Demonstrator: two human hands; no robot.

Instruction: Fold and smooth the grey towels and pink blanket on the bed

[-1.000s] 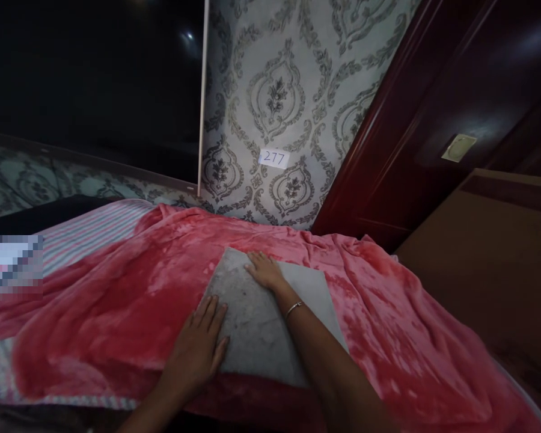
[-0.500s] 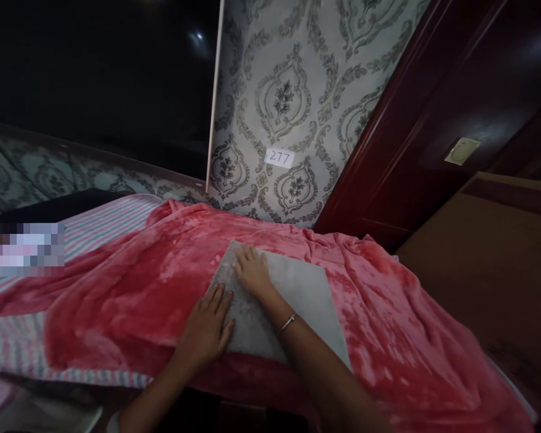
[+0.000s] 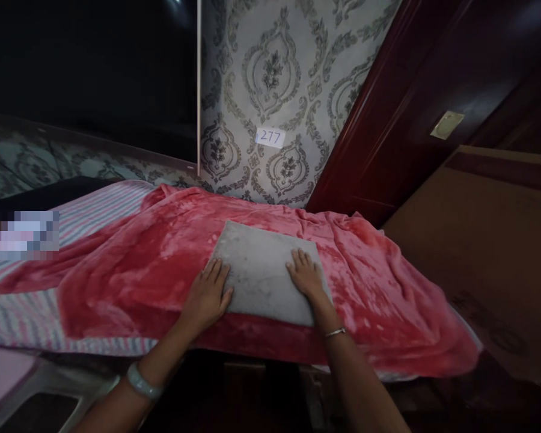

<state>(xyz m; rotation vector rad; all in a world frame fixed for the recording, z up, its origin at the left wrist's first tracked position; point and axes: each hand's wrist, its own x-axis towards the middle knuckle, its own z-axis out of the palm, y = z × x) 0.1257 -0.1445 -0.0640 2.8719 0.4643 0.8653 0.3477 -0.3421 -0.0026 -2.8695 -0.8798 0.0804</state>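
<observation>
Grey cloth (image 3: 268, 276) lying flat on red blanket (image 3: 153, 252), already spread, faint creases showing. Left hand (image 3: 207, 294) open over left edge; right hand (image 3: 305, 275) open, palm down near right edge. What's left, can't tell.

Between the left hand (image 3: 206, 294) and the right hand (image 3: 305, 275), an open lane runs over the gray cloth (image 3: 261, 264). A hand could also pass low above the red blanket (image 3: 148, 258), to either side; loose folds rise toward its far right. Behind stands a patterned wall (image 3: 270, 72), with a dark screen (image 3: 90, 72) at left. A large cardboard box (image 3: 491, 240) blocks the right side.
</observation>
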